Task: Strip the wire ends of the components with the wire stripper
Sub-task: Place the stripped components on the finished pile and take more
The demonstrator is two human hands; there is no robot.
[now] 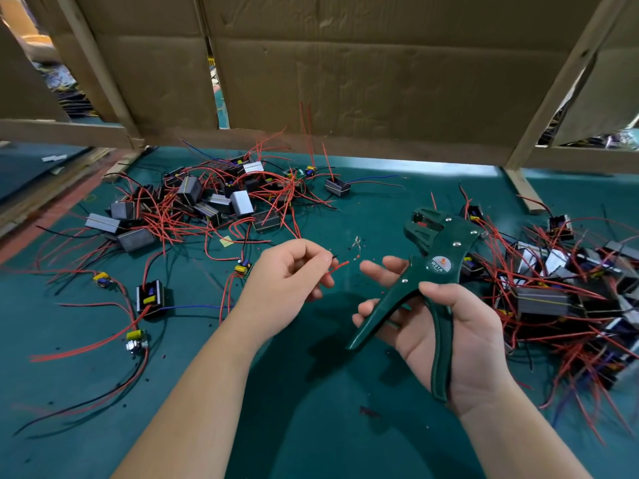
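The left hand (287,271) pinches the ends of a thin red wire (339,267) and a thin black wire (334,257) between thumb and curled fingers, the short tips poking out to the right above the teal-green table mat (311,426). Which component these wires run back to cannot be told. The right hand (460,333) grips a dark green pistol-shaped wire stripper (432,271), thumb over the upper handle and fingers curled behind the lower one; the two handles stand spread apart and the tool's head points up and to the left. The wire tips lie near the stripper, not touching it. A tangled heap of small black and grey boxed components with red leads (207,205) lies at the far left, and a second such heap (553,292) lies just beside the right hand. A brown cardboard wall (345,63) in a pale wooden frame (560,84) stands behind.
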